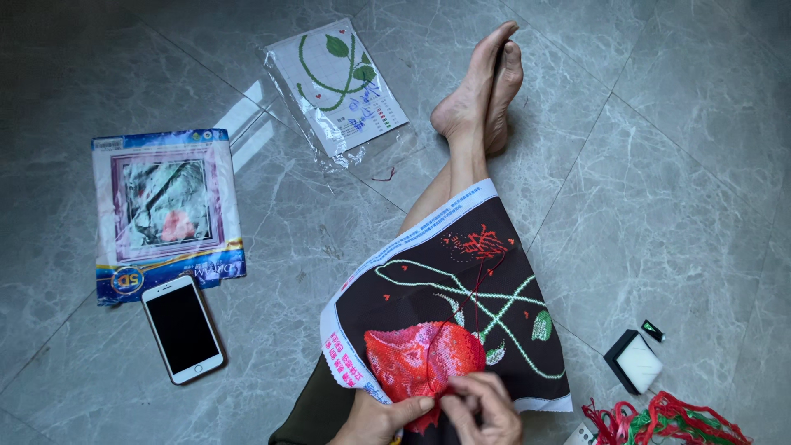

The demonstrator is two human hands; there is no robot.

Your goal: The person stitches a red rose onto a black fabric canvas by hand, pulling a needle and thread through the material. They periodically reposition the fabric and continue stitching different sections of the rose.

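Dim, even light; glare on plastic packet.

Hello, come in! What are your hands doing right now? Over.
Left hand pinching black embroidery cloth at the red flower. Right hand on the red thread. Nothing in the way.

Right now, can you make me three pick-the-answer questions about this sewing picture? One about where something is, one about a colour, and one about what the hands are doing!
1. Where is the phone?
A. On the floor below the blue kit packet
B. On the black cloth
C. Beside the feet

2. What colour is the big stitched flower?
A. Blue
B. Red
C. Yellow

3. What are the left hand and right hand doing?
A. Resting apart on the floor
B. Holding the phone
C. Pinching the black cloth together

Answers: 1 A, it lies on the tiles just under the packet. 2 B, the flower is red. 3 C, both hands meet at the cloth's lower edge.
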